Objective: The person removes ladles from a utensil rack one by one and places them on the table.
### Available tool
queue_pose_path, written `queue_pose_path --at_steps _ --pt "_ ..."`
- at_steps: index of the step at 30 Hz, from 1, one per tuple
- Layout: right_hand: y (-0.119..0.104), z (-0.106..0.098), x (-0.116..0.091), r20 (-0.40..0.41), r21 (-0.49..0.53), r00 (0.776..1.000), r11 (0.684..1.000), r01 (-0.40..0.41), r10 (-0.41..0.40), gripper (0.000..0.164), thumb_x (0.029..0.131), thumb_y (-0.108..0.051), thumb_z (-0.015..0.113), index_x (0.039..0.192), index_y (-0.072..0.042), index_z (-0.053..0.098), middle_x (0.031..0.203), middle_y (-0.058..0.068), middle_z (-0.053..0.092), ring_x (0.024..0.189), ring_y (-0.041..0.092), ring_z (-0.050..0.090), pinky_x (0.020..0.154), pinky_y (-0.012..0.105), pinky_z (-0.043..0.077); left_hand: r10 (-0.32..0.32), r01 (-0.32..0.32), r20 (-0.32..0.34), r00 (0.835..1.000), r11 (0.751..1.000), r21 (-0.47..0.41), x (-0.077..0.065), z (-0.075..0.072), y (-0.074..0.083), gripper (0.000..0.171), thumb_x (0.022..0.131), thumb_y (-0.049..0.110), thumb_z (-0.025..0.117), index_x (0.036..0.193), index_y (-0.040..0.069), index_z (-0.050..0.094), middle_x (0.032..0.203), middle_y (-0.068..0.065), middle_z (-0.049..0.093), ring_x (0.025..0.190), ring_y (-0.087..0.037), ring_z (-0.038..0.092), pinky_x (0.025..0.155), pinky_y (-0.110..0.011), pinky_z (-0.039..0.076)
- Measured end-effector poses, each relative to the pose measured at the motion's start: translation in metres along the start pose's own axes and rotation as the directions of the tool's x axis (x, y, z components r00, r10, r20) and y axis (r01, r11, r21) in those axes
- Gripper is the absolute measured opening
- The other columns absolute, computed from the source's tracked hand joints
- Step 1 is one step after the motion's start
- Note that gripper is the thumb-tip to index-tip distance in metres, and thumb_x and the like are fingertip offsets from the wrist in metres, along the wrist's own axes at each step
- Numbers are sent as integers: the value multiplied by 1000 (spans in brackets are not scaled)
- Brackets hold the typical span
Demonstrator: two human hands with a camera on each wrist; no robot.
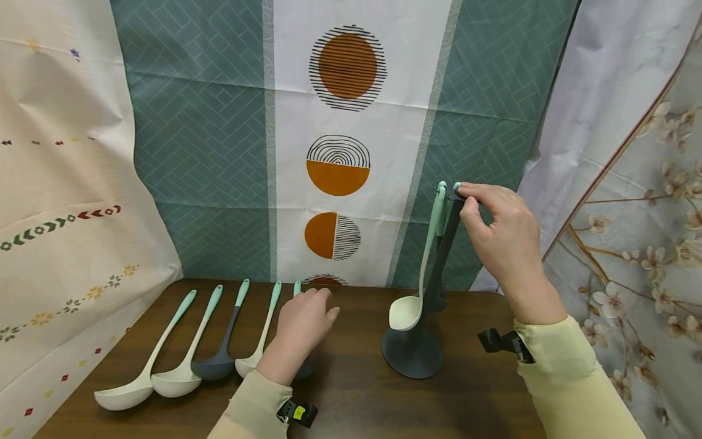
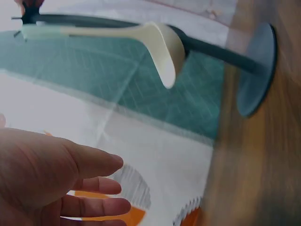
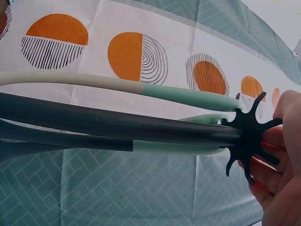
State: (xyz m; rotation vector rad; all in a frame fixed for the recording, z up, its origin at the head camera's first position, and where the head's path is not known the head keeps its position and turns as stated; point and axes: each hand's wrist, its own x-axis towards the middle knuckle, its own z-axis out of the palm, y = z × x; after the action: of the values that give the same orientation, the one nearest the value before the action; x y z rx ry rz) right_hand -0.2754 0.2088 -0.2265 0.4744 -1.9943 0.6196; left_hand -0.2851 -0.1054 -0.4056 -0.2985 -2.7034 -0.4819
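My right hand (image 1: 507, 228) is at the top of a dark utensil stand (image 1: 412, 356), its thumb and fingers gripping the hooked crown (image 3: 249, 134). A cream ladle (image 1: 406, 313) with a mint handle hangs from one hook. Behind the pole, at least one dark utensil (image 3: 94, 141) with a mint handle also hangs, its head mostly hidden. My left hand (image 1: 304, 320) hovers over the row of ladles with fingers apart and nothing held. Beneath it lies a dark utensil (image 1: 297, 286), largely covered by the hand.
Left on the brown table (image 1: 356, 378) lie two cream ladles (image 1: 123, 396), a dark ladle (image 1: 212, 368) and another cream ladle (image 1: 247, 366), handles pointing away. A patterned cloth (image 1: 203, 152) hangs behind the table; more curtains (image 1: 631, 213) flank it.
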Motion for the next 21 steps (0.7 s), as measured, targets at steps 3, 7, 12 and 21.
queue_pose_path --at_steps 3,7,12,21 --pt "-2 -1 1 8 -7 1000 1000 -10 10 35 110 -19 56 130 -11 83 134 5 78 130 35 66 112 61 47 37 -37 -35 999 999 -15 0 -4 11 32 98 26 87 119 4 79 106 -12 77 90 -33 73 75 -49 62" --pt "-3 0 1 14 -20 1000 1000 -22 22 35 110 -18 55 131 -12 82 136 4 77 130 34 67 108 62 49 70 -73 -52 996 996 -53 1 -7 24 34 100 28 85 125 6 79 117 -13 78 102 -36 73 84 -52 62" --pt "-4 1 -1 15 -17 999 999 -29 29 35 110 -19 55 132 -12 82 137 4 77 129 33 69 101 62 53 111 -120 -70 991 983 -142 5 -11 42 32 103 29 81 128 8 78 122 -10 77 108 -34 73 90 -51 61" --pt "-3 0 0 16 -12 999 999 -30 30 35 111 -21 56 133 -14 82 139 2 76 129 33 69 99 63 54 175 -209 -127 976 917 -339 14 -13 80 37 107 28 77 137 8 74 125 -7 76 115 -28 71 95 -48 60"
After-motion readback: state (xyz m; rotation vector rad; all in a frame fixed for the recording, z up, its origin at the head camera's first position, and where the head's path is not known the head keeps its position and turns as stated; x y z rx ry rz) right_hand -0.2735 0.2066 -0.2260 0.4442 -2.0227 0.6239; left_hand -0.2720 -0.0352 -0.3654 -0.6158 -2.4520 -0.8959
